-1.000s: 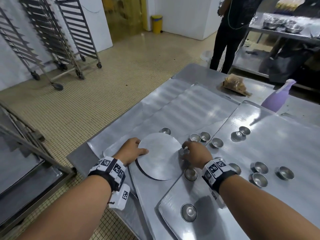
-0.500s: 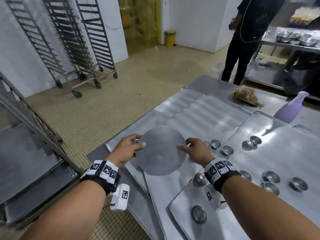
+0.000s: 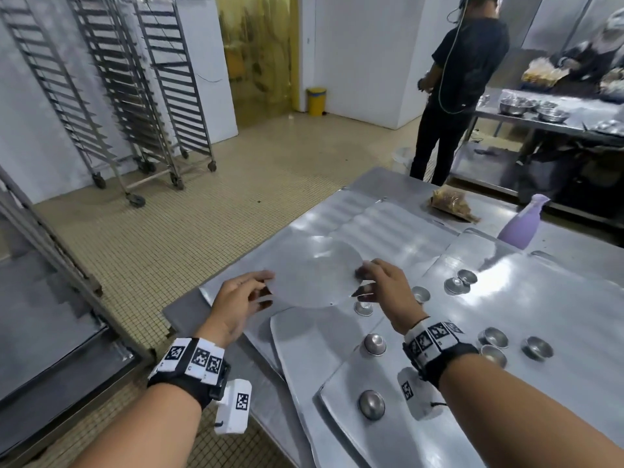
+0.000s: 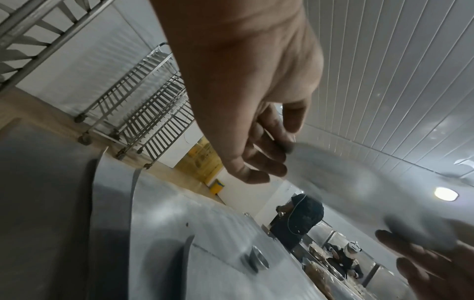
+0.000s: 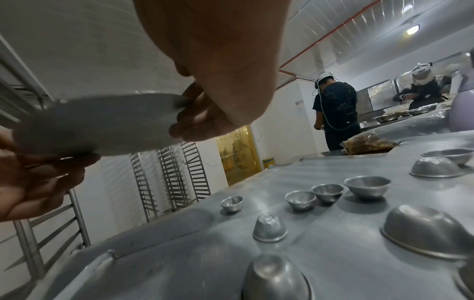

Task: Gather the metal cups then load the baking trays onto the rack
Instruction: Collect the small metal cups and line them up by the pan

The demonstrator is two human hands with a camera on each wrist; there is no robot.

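Note:
Both hands hold a round flat metal disc [image 3: 312, 278] by its opposite edges, lifted above the overlapping baking trays [image 3: 304, 352]. My left hand [image 3: 236, 298] pinches its left rim and my right hand [image 3: 385, 288] pinches its right rim. In the left wrist view the disc [image 4: 359, 182] is blurred beside my left hand [image 4: 256, 142]. The right wrist view shows the disc [image 5: 102, 121] between my right hand [image 5: 205, 113] and the left one. Small metal cups lie scattered on the trays, some upside down [image 3: 374, 344], some upright [image 3: 537, 348]. Several cups [image 5: 300, 200] stand below my right hand.
A tray rack [image 3: 50, 282] stands close at the left of the table, and more wheeled racks [image 3: 135, 96] line the far wall. A purple spray bottle [image 3: 521, 224] and a food bag [image 3: 450, 202] sit at the table's far side. A person in black [image 3: 462, 89] stands beyond.
The disc lay flat on the tray a second ago; both hands have taken its edges and raised it off the table. The head view has tilted up.

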